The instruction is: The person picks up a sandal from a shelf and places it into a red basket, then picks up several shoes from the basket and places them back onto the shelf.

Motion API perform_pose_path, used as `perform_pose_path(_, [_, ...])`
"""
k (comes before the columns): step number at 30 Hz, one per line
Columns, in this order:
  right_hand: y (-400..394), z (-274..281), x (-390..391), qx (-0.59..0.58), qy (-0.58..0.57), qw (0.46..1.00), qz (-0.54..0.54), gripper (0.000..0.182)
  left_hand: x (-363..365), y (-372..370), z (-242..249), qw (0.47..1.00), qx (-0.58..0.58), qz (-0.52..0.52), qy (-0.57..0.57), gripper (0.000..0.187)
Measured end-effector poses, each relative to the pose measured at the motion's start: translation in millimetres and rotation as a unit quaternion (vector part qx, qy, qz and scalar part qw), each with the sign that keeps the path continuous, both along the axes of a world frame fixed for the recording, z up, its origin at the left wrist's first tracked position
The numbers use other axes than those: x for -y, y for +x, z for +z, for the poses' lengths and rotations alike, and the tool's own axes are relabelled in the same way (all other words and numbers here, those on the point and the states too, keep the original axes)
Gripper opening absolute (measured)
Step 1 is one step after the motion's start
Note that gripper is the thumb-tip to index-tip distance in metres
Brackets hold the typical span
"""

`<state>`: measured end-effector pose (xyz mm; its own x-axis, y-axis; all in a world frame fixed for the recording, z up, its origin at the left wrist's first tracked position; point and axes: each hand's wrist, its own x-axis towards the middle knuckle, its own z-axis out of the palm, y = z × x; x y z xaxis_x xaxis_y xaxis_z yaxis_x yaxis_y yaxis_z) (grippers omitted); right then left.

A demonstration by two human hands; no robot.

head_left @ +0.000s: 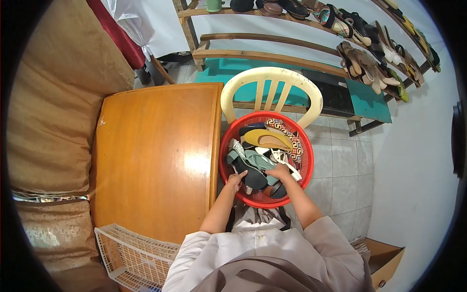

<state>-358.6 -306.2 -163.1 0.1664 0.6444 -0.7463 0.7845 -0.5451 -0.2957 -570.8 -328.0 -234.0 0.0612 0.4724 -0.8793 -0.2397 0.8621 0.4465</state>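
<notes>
A red plastic basket (pixel 310 163) full of shoes rests on the seat of a cream plastic chair (pixel 311 100). My left hand (pixel 237 180) is closed around the edge of a green sandal with a dark sole (pixel 254 179), its sole turned up. On the other side, my right hand (pixel 278 171) grips a second green sandal (pixel 260 159) beside the first. Behind them in the basket lie a mustard-yellow flat shoe (pixel 267 139) and a patterned shoe (pixel 296 147). White strappy sandals (pixel 295 173) sit by my right hand.
A wooden table (pixel 155 151) stands directly left of the basket. Shoes (pixel 362 63) line the wooden rack at the back right, above a teal bench (pixel 367 100). A white plastic basket (pixel 134 255) is at lower left, and a cardboard box (pixel 389 253) at lower right.
</notes>
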Motion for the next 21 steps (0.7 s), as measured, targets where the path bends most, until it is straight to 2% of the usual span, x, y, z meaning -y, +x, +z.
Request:
perform_pose_path(3, [-5.8, 37.4, 13.6, 0.081, 0.081, 0.992, 0.042, 0.074, -2.4, -1.9, 1.6, 1.0, 0.012, -0.02, -0.02, 0.029])
perform_pose_path(6, [-19.2, 64.6, 28.1, 0.176, 0.173, 0.969, 0.023, 0.071, 7.8, 6.4, 1.1, 0.994, 0.05, 0.09, 0.041, 0.032])
perform_pose_path(7, [-19.5, 66.4, 31.6, 0.179, 0.205, 0.962, 0.021, 0.07, 10.0, 4.6, -4.3, 0.994, 0.052, 0.083, 0.047, 0.032])
perform_pose_path(10, [-23.2, 77.4, 36.6, 0.151, 0.298, 0.943, 0.007, 0.069, 14.0, 0.8, -0.3, 0.996, 0.041, 0.043, 0.061, 0.033])
perform_pose_path(12, [-26.5, 68.5, 36.8, 0.069, 0.333, 0.94, 0.009, 0.071, 16.9, 1.4, 8.6, 0.997, 0.013, -0.003, 0.07, 0.033])
perform_pose_path(13, [-31.7, 64.2, 37.9, 0.031, 0.351, 0.936, 0.015, 0.071, 15.4, 0.7, 8.9, 0.998, 0.003, -0.054, 0.04, 0.032])
perform_pose_path(15, [-45.9, 51.4, 40.4, -0.024, 0.366, 0.93, 0.02, 0.073, 19.8, 0.6, 3.1, 0.994, 0.101, -0.006, 0.035, 0.031])
perform_pose_path(16, [-53.0, 40.9, 41.8, -0.05, 0.335, 0.941, 0.006, 0.072, 20.1, 0.8, 8.5, 0.988, 0.149, 0.018, 0.033, 0.03])
perform_pose_path(19, [-66.7, 4.2, 49.0, -0.054, 0.297, 0.953, 0.015, 0.067, 24.7, 3.8, 17.8, 0.988, 0.141, 0.058, 0.003, 0.022])
perform_pose_path(21, [-65.3, -14.9, 54.3, -0.056, 0.299, 0.952, 0.022, 0.068, 26.7, 0.6, 13.5, 0.986, 0.152, 0.072, -0.014, 0.025])
